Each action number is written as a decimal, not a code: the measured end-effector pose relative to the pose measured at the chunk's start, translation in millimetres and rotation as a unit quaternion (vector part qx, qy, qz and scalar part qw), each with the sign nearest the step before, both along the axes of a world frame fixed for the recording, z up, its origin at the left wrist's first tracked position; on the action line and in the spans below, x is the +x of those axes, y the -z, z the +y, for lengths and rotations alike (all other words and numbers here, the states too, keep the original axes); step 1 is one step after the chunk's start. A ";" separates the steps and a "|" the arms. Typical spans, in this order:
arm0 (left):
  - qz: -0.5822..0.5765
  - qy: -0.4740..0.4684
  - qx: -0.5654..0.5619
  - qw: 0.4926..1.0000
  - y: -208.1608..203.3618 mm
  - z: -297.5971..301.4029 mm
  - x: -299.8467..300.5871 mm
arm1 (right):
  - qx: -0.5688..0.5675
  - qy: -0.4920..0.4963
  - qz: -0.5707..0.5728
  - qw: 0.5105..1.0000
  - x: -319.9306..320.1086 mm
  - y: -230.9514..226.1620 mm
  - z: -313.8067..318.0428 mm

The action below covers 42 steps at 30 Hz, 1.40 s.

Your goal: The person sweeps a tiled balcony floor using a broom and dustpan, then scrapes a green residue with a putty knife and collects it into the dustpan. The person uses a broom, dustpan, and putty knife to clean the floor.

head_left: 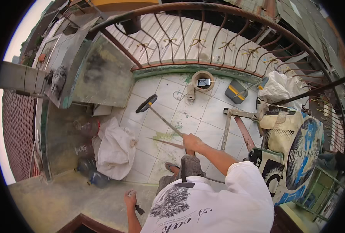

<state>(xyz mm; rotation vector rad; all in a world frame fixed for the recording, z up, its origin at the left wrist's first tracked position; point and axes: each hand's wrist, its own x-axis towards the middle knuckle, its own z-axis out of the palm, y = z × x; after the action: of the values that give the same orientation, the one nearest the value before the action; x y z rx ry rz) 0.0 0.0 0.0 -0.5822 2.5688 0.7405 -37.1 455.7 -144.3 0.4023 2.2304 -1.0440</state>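
My right hand [192, 143] is wrapped round the thin handle of a broom [166, 122]. That handle slants forward and left to a dark brush head [146, 103] with a yellow joint, which rests on the white tiled floor [192, 103]. Low on the left, my left hand [130, 198] hangs with its fingers curled; whatever may be in them is too small to make out. A dark strip shows at that wrist. A grey and yellow dustpan [235, 92] with a long handle lies near the far right of the tiles.
A curved metal railing [197, 39] closes the far side. Before it stand a round bucket [203, 80] with a phone on top and a small pale box [190, 93]. White sacks [116, 151] and water jugs [98, 179] sit left; a padded, patterned item [289, 155] on metal legs stands right.
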 end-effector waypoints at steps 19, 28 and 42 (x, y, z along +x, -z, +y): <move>-0.150 -0.411 -0.055 0.897 -29.6 42.2 343.3 | 0.049 -0.183 -0.035 0.981 -37.1 149.8 -130.7; -0.100 -0.497 0.005 0.862 -4.7 64.3 415.8 | 0.095 -0.397 -0.051 0.911 123.9 93.0 38.8; -0.113 -0.588 0.075 0.797 12.5 59.7 501.5 | 0.025 -0.488 0.030 0.872 109.9 64.7 -276.9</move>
<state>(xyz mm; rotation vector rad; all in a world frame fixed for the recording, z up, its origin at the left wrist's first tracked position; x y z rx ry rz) 501.5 59.7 -12.5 -2.1052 1.6547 1.0942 72.8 178.9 -209.0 -0.7062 2.0683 -0.4327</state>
